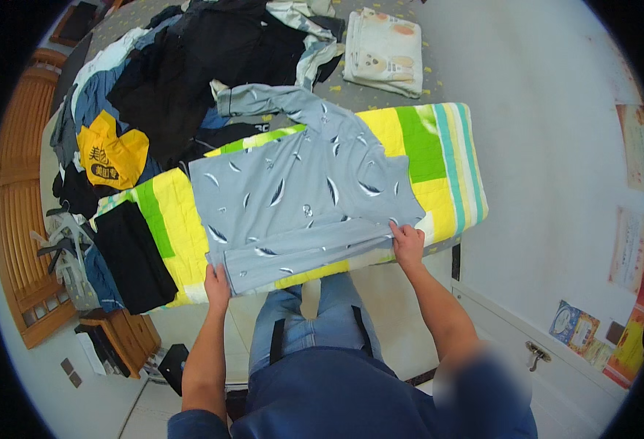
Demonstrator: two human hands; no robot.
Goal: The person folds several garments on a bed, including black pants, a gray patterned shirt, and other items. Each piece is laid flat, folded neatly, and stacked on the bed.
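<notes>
A grey long-sleeved top (pixel 294 197) printed with dark and white feathers lies spread before me, its collar end to the right. Under it is a yellow, green and white quilt (pixel 437 203) folded into a long pad. My left hand (pixel 217 286) grips the near left corner, where the hem and a sleeve's cuff end meet. My right hand (pixel 408 245) pinches the cloth at the near shoulder. The near sleeve is laid back along the body. The far sleeve (pixel 261 99) stretches away and bends left, off the quilt.
Folded black garment (pixel 135 258) rests on the quilt's left end, beside several clothes hangers (pixel 69 241). Behind lie heaped dark clothes (pixel 190 71), a yellow bag (pixel 113 153) bearing writing, and a folded white cloth (pixel 385 52) with animal prints. A wall (pixel 525 137) stands at right.
</notes>
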